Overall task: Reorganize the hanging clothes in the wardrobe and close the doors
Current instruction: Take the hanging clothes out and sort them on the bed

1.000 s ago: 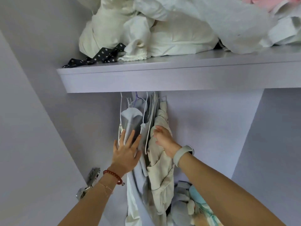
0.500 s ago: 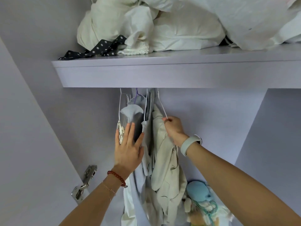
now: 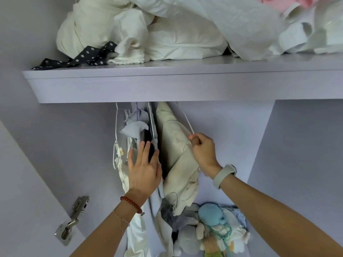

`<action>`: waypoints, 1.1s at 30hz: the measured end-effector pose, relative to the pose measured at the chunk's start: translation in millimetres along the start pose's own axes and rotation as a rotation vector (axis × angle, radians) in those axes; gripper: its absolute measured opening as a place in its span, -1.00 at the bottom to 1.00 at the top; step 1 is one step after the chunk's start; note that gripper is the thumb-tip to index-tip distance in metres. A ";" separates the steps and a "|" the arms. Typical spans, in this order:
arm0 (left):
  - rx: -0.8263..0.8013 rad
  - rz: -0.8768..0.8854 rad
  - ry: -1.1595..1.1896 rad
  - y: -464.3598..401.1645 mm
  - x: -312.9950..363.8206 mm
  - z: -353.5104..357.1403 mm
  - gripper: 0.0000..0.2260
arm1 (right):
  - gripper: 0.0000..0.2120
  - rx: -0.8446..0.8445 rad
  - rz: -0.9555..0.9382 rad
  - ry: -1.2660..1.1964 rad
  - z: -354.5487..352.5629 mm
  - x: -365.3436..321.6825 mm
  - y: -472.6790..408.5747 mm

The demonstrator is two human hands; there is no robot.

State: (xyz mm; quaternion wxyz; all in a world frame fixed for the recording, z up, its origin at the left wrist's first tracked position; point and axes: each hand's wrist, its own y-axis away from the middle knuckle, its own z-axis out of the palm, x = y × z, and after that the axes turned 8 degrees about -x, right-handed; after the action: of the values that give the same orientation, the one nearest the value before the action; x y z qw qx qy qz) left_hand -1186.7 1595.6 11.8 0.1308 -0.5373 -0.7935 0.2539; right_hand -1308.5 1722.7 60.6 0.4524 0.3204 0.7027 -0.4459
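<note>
Several garments hang bunched together under the lilac shelf (image 3: 167, 88) of the wardrobe. My left hand (image 3: 143, 170), fingers straight, presses flat against the grey and white clothes (image 3: 134, 129) on the left of the bunch. My right hand (image 3: 203, 152) pinches the white hanger (image 3: 186, 121) that carries the beige garment (image 3: 178, 158), which hangs tilted to the right, apart from the rest. The rail is hidden behind the shelf.
White bedding and a black dotted ribbon (image 3: 81, 58) are piled on the shelf. Soft toys, among them a blue one (image 3: 210, 214), lie heaped on the wardrobe floor. A metal door hinge (image 3: 73, 220) sits on the left side panel.
My right hand has gone from the beige garment's cloth to its hanger and pulled it rightward, away from the bunch. My left hand stays pressed on the left clothes.
</note>
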 end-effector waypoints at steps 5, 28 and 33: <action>0.016 0.047 0.286 -11.8 43.7 6.5 -0.58 | -0.81 0.037 0.041 0.033 -50.0 44.8 53.1; -1.064 1.264 0.852 145.3 276.8 27.8 -0.80 | -0.80 0.285 0.762 1.016 -237.4 50.9 443.5; -1.204 1.506 1.036 208.6 332.8 -35.4 -0.81 | -0.58 0.495 0.785 1.298 -261.3 13.4 535.7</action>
State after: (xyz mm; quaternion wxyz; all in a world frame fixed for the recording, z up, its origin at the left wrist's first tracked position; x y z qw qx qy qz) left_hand -1134.9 1972.0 -93.7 -0.0241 -0.9023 -0.1045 -0.4176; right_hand -947.8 2175.6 -81.7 -0.0074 0.8314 0.5422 -0.1215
